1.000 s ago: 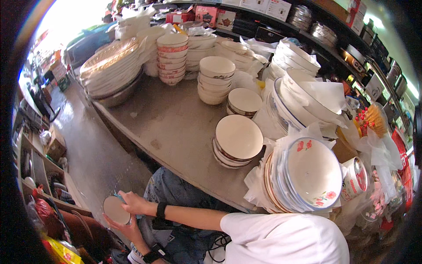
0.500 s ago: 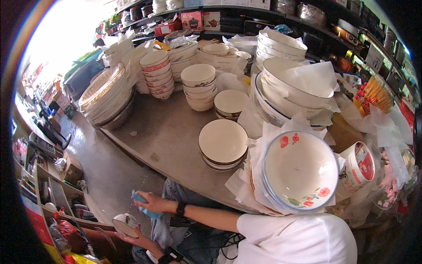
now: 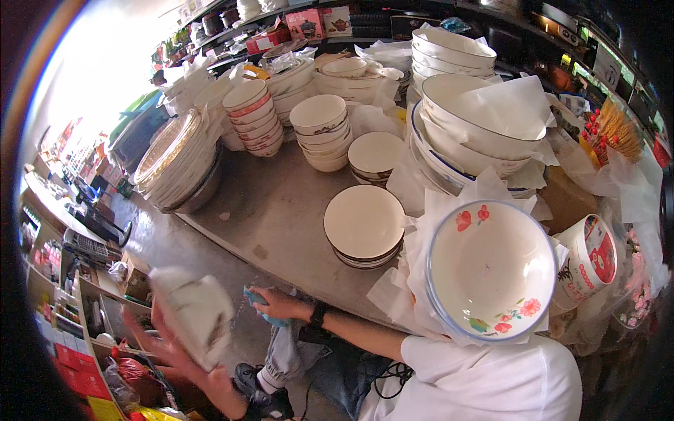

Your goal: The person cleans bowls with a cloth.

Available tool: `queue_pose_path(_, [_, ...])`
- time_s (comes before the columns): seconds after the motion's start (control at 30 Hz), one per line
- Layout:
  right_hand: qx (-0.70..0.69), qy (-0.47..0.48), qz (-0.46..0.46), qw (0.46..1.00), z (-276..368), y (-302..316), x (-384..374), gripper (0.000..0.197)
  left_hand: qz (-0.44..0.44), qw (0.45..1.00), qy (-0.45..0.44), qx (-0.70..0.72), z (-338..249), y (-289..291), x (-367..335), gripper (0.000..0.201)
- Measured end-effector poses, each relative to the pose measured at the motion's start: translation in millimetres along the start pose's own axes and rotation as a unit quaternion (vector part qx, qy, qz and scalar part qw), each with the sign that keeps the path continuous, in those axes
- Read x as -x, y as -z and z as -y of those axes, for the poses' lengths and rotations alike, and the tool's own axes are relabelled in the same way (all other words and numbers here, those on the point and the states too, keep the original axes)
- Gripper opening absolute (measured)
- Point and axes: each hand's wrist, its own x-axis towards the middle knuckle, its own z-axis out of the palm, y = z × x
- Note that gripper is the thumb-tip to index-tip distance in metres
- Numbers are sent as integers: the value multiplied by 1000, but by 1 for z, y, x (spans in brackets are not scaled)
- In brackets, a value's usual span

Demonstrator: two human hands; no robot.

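Observation:
At the lower left, my left hand (image 3: 179, 361) holds up a white bowl (image 3: 200, 316) with a dark pattern, both smeared by motion. The bowl is tipped, and my fingers lie along its side with the thumb near its lower edge. My right hand (image 3: 284, 306), with a black band at the wrist, is closed around a blue cloth (image 3: 255, 297) a little to the right of the bowl, apart from it. On the table nearby stand a stack of dark-rimmed white bowls (image 3: 364, 221) and a large flowered bowl (image 3: 488, 274) on paper sheets.
Bowl stacks crowd the grey table (image 3: 246, 217): red-banded bowls (image 3: 251, 112), large paper-lined bowls (image 3: 463, 133) and a plate stack (image 3: 168, 161) near its left edge. A paper tub (image 3: 588, 256) stands right. Below left are shelves (image 3: 91, 309) with goods.
My left hand has raised the bowl and turned it. My right hand appears further right in the picture, still gripping the blue cloth. The view has shifted slightly.

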Motion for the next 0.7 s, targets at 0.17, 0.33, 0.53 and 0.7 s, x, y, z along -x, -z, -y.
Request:
queue_pose_path(0.17, [58,27,-56,996,-53,-18,-21,61,183,975,-75,105,-57,-73,-10,123])
queue_pose_path(0.33, [20,-6,-34,999,-18,9,-6,60,289,922,-89,242,-89,-114,-10,128])
queue_pose_path(0.53, [10,-18,-37,999,-12,24,0,59,335,917,-108,187,-100,-144,0,120])
queue_pose_path(0.7, [5,-24,-35,999,-14,23,0,58,390,902,-68,175,-98,-151,7,115])
